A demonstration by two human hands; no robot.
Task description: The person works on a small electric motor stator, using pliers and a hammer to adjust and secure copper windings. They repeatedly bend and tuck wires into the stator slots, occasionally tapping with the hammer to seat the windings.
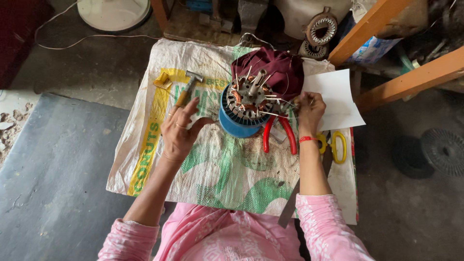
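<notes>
Pink patterned sleeves (319,227) are seen nearest the camera, at the bottom edge of the single head view. Beyond them a white woven sack with green and yellow print (217,174) is spread as a work mat. Near its far centre stands a blue-cased round motor stator with copper windings and a steel shaft (244,104), upright, with thin stiff wires fanned out to its right.

Left hand (180,130) is held open with fingers spread, just beside the stator's left wall; nothing is gripped, and contact cannot be told. Right hand (309,110) is pinched narrow on the wire ends (285,103) at the stator's right side.

Red-handled pliers (279,134) lie just beside the stator base. Yellow-handled scissors (336,145) are partly hidden by the right wrist. A wooden-handled steel hammer (189,86) lies near the left fingertips. A maroon cloth (270,65) and a white paper sheet (336,99) lie behind.

Risk, as judged: wires could be kinked or snapped if pulled hard; the unsteadied stator could tip or slide.
</notes>
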